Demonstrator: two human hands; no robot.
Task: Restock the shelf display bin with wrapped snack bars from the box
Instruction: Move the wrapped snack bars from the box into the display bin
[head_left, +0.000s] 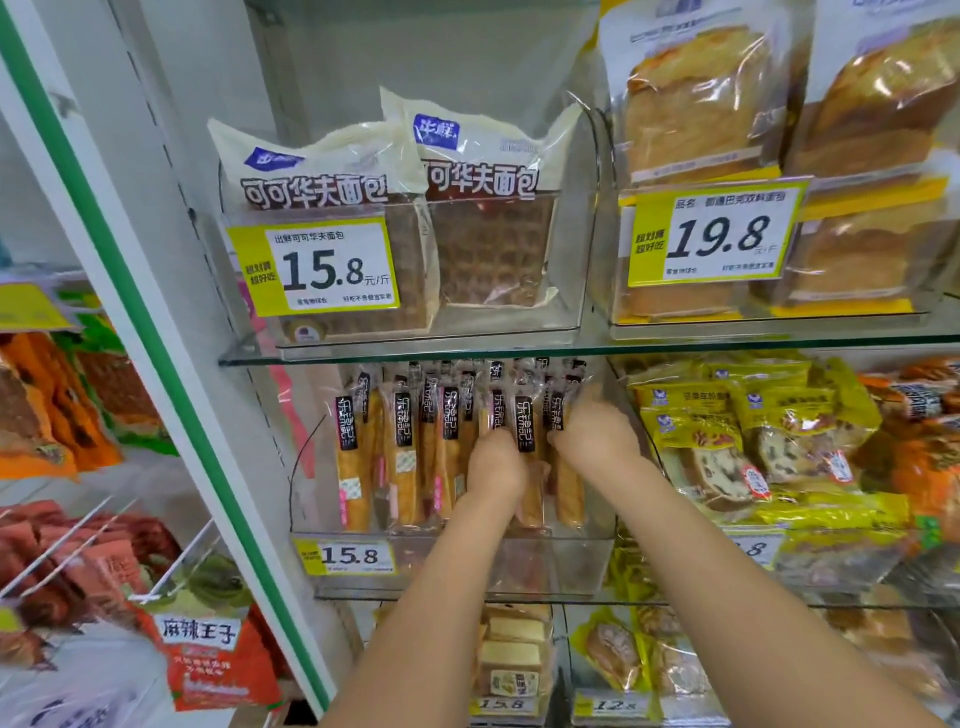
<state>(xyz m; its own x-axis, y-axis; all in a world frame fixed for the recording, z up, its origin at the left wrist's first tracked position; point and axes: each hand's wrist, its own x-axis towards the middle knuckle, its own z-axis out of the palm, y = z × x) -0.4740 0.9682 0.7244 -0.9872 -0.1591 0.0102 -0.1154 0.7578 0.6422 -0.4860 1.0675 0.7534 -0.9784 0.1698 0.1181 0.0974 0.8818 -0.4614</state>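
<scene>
A clear plastic display bin stands on the middle glass shelf, holding several upright wrapped snack bars with black labels. Both my hands reach into the right half of the bin. My left hand has its fingers curled round the bars in front of it. My right hand lies against the rightmost bars, fingers bent into the wrappers and partly hidden behind them. One bar stands between the two hands. The box is out of view.
A glass shelf sits just above the bin, carrying waffle bread bags and toast loaves. Yellow cake packs fill the bin to the right. A white and green upright stands on the left, with red snack packs beyond it.
</scene>
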